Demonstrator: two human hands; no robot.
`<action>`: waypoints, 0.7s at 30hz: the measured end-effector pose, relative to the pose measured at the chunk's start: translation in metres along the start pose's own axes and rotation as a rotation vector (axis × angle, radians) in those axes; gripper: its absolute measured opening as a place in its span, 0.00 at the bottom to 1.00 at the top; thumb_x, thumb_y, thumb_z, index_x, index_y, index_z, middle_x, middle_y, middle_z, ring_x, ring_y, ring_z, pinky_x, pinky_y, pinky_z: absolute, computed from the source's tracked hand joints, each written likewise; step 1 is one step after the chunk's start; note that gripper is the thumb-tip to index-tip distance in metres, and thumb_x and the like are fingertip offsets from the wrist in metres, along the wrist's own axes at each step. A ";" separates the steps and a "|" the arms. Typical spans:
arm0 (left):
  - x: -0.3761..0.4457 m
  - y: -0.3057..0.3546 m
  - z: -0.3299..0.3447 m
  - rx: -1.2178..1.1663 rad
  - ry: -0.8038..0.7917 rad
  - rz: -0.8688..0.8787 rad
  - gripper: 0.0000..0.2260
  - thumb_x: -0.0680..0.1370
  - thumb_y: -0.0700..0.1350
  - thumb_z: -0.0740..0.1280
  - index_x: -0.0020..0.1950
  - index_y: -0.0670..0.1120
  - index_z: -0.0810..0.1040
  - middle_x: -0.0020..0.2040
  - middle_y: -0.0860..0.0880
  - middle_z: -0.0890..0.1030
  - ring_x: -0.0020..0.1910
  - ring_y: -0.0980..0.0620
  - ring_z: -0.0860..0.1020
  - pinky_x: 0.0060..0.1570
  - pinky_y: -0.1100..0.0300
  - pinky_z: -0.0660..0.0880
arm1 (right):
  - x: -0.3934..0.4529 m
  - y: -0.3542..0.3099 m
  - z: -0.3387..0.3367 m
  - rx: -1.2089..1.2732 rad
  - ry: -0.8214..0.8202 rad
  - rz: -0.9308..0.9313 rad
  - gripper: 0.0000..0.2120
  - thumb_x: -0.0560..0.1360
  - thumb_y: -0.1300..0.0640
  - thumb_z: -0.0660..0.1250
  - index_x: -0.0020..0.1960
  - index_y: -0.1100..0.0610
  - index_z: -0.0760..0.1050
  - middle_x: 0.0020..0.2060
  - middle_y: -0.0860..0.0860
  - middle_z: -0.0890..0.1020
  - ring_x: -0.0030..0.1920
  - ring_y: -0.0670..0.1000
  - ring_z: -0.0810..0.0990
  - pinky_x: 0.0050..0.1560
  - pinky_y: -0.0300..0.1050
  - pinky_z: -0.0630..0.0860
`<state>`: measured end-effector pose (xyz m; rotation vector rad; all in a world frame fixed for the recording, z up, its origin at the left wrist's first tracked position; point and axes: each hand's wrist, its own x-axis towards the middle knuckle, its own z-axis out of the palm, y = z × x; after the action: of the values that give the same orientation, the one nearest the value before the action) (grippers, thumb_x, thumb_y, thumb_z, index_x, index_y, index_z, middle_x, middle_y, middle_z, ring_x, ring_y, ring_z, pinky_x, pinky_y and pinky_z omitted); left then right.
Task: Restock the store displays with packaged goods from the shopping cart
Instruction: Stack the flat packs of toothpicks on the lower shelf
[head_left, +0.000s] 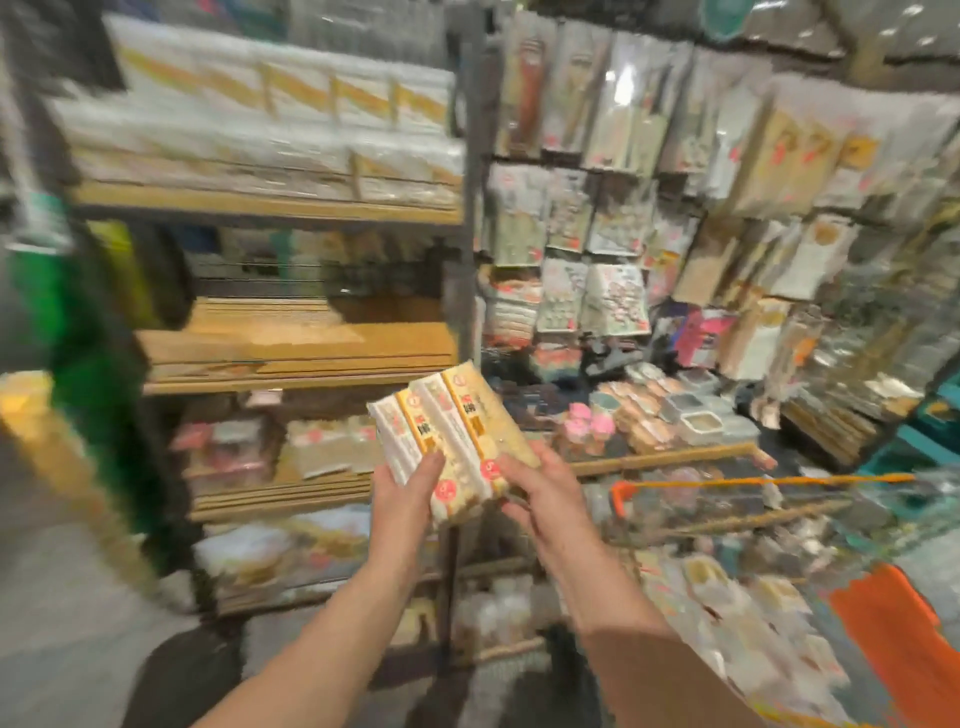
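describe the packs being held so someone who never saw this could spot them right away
Start at the wooden shelving unit on the left, then look just in front of its right post. There the left hand and right hand hold a bundle of packs: long, cream, with yellow-orange bands and round red stickers, the only sharp goods in view.

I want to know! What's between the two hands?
The head view shows a bundle of packets between the left hand and right hand; both hold it.

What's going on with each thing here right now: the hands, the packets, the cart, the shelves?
Left hand: grips the packets.
Right hand: grips the packets.
Packets: held in the air, tilted.
Shopping cart: loaded with goods.
Shelves: partly stocked.
Wall display: hung with packaged goods.
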<state>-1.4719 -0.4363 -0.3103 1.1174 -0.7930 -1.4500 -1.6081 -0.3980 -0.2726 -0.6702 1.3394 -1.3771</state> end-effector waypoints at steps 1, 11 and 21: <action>0.001 0.006 -0.025 -0.005 0.042 0.006 0.22 0.75 0.48 0.73 0.65 0.43 0.72 0.56 0.43 0.83 0.52 0.45 0.83 0.52 0.48 0.79 | -0.002 0.008 0.022 -0.013 -0.029 0.004 0.09 0.77 0.63 0.68 0.56 0.56 0.76 0.40 0.48 0.84 0.35 0.43 0.82 0.29 0.35 0.73; -0.010 0.072 -0.238 -0.020 0.268 -0.001 0.20 0.77 0.52 0.71 0.67 0.46 0.76 0.54 0.45 0.85 0.52 0.44 0.84 0.58 0.41 0.78 | -0.045 0.069 0.214 0.024 -0.220 0.082 0.02 0.81 0.62 0.64 0.52 0.58 0.74 0.34 0.53 0.82 0.28 0.47 0.78 0.22 0.37 0.70; 0.026 0.092 -0.290 -0.156 0.330 -0.037 0.25 0.75 0.50 0.73 0.68 0.44 0.71 0.55 0.44 0.83 0.51 0.43 0.83 0.57 0.45 0.79 | 0.016 0.061 0.267 -0.093 0.001 -0.118 0.08 0.81 0.56 0.64 0.59 0.56 0.69 0.48 0.56 0.79 0.37 0.50 0.78 0.23 0.36 0.72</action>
<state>-1.1673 -0.4495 -0.3283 1.2143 -0.4228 -1.2888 -1.3521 -0.4953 -0.2766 -0.8223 1.3903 -1.4150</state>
